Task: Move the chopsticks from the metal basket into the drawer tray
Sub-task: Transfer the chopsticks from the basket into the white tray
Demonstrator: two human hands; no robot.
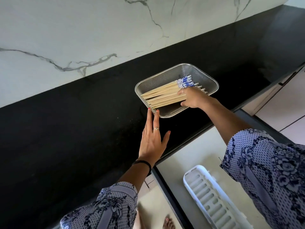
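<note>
on the black counter [66,129] under a marble wall [66,30], a metal basket [206,80].

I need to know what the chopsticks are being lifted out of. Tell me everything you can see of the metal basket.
The metal basket is a shallow rectangular tray of fine silvery mesh with rounded corners and a solid rolled rim. It sits flat on the black counter, near its front edge above the open drawer. A bundle of chopsticks lies inside. The right hand reaches in over its near side onto the chopsticks, and the left hand, fingers straight, touches its near left corner.
</note>
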